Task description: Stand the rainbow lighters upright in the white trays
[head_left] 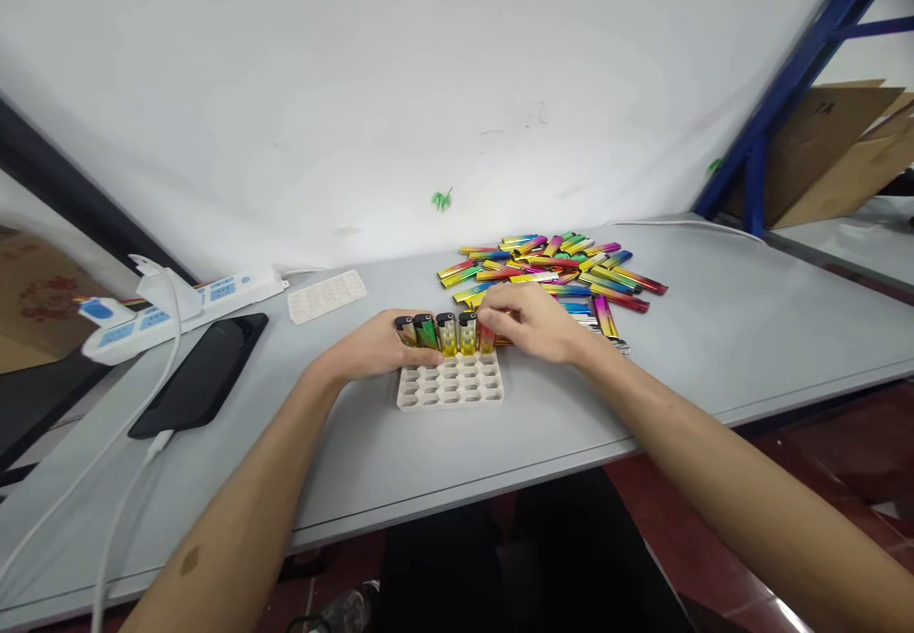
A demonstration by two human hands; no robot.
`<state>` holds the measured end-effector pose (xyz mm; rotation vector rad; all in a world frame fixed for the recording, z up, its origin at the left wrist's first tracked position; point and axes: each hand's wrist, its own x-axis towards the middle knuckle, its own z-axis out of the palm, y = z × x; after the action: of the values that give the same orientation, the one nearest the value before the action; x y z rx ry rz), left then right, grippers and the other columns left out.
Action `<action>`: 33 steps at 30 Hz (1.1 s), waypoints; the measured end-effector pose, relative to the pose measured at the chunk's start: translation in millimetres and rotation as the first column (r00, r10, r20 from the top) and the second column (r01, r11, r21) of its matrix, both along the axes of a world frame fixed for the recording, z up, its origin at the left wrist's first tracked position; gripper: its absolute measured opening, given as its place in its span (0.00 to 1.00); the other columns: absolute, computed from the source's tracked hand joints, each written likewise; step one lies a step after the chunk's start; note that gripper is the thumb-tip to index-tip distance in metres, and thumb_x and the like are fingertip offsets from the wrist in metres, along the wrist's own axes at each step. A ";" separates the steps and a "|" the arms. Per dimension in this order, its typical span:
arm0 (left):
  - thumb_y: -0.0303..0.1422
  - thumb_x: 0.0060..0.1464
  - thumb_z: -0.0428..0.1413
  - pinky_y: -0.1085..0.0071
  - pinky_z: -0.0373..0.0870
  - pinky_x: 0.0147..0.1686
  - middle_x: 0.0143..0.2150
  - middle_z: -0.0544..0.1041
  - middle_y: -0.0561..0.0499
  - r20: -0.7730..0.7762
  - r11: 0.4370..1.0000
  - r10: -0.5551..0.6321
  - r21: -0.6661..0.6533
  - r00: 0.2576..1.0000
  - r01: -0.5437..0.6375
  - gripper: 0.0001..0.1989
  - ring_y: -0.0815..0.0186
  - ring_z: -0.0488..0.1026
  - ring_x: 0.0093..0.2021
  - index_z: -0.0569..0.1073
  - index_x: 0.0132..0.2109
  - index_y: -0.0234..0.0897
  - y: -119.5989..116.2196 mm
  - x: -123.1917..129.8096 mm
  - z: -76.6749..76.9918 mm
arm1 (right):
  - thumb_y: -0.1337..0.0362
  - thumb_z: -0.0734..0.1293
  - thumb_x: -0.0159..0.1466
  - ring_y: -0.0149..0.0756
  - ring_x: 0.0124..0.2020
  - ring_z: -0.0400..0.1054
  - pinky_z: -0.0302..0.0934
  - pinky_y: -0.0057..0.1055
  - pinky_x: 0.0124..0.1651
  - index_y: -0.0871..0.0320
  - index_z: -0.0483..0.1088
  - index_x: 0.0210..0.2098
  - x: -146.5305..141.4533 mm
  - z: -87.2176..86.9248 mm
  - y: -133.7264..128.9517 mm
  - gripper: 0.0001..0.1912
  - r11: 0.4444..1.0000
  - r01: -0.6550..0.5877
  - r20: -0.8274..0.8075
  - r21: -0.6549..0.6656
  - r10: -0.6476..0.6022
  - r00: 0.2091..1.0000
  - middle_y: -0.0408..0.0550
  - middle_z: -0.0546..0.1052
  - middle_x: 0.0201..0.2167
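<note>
A cream tray (450,391) with rows of slots lies on the grey table, several lighters (447,334) standing upright in a row along its far side. My left hand (378,345) is closed round the left end of that row, its thumb across the front of the lighters near the green one (427,331). At the right end, the fingers of my right hand (532,321) are closed on a red lighter (486,338). Beyond my right hand lies a pile of shiny multicoloured sleeves (564,262).
A second cream tray (327,296) lies at the back left. Left of it are a white power strip (200,302) and a black phone (204,374) with a white cable (135,481). A white wall (400,119) rises behind the table (714,328).
</note>
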<state>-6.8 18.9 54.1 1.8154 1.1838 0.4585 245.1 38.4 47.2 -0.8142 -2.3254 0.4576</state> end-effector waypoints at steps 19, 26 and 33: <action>0.45 0.43 0.69 0.61 0.74 0.45 0.46 0.82 0.50 -0.054 0.995 -0.064 -0.081 0.997 0.059 0.26 0.54 0.78 0.47 0.78 0.50 0.43 -2.1 -8.6 12.2 | 0.62 0.72 0.53 0.33 0.24 0.60 0.46 0.33 0.27 0.55 0.64 0.25 16.1 -1.1 3.9 0.11 0.989 0.145 0.389 -0.019 -0.126 0.912 0.45 0.73 0.28; 0.67 0.52 0.49 0.60 0.69 0.53 0.51 0.79 0.41 0.265 0.990 0.009 0.137 0.964 -0.046 0.41 0.52 0.74 0.52 0.76 0.57 0.39 8.7 -19.9 7.1 | 0.63 0.70 0.57 0.33 0.26 0.63 0.54 0.32 0.30 0.54 0.62 0.33 16.9 -0.7 9.3 0.11 0.945 0.261 -0.032 -0.197 -0.273 0.962 0.40 0.70 0.26; 0.58 0.59 0.47 0.60 0.69 0.49 0.46 0.79 0.43 0.071 0.797 0.445 0.423 0.893 -0.431 0.30 0.54 0.73 0.46 0.77 0.50 0.38 22.9 -22.8 -9.0 | 0.53 0.72 0.60 0.34 0.31 0.71 0.66 0.35 0.36 0.57 0.71 0.34 18.3 0.8 16.2 0.14 0.837 0.165 -0.421 -0.522 -0.421 0.803 0.46 0.76 0.31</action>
<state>-29.6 41.8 45.1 1.9038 1.6356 1.0326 263.4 54.6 48.0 -1.1017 -1.5513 0.9810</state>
